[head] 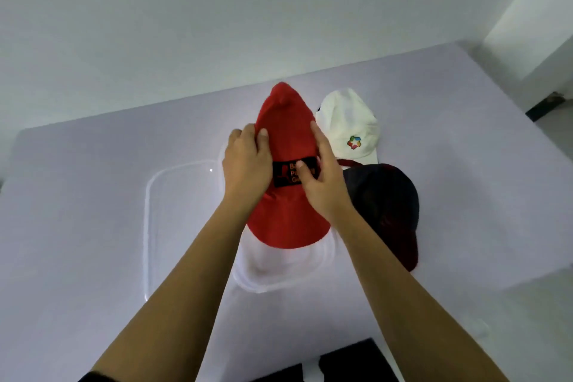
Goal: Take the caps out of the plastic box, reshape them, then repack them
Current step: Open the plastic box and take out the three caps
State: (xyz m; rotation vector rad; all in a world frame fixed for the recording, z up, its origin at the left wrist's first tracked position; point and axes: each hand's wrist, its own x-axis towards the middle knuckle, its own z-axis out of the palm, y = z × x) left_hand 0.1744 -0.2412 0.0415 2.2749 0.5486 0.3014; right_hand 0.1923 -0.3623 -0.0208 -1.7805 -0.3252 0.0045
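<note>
A table [93,195] with a pale lilac top lay under the grip and spread wide to either side of it. Beyond the grip, a plain white wall [217,9] met the table's far edge. Far to the right of the grip a white corner pillar [533,9] stood out, with pale floor [558,130] and a dark, blurred object [545,104] at its foot. The light was soft and even.

Three caps [288,139] [350,121] [384,195], one plastic box [248,282], one lid [148,211], two hands [245,161] [322,180].
</note>
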